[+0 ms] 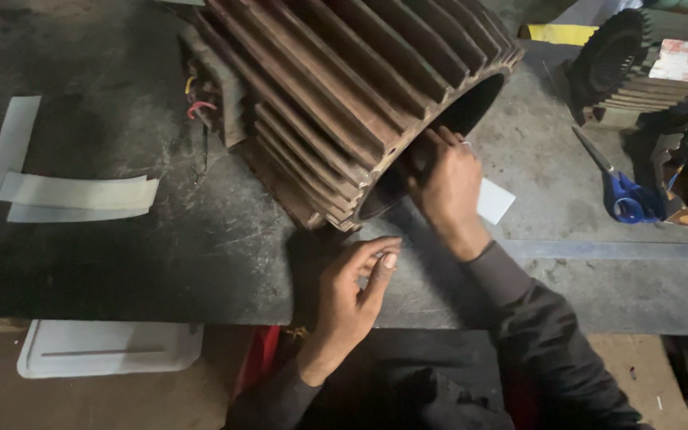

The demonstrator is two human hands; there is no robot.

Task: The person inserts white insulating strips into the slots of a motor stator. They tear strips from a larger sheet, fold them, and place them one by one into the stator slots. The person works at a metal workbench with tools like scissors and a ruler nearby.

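The finned motor housing (344,95) is cut off by the top edge; its bore interior is too dark to read. The right hand (449,187) has its fingertips hidden inside the bore rim and covers part of a white paper piece (497,201). A second motor (646,60) is cropped at the right edge. The blue-handled scissors (619,187) are partly in shadow.
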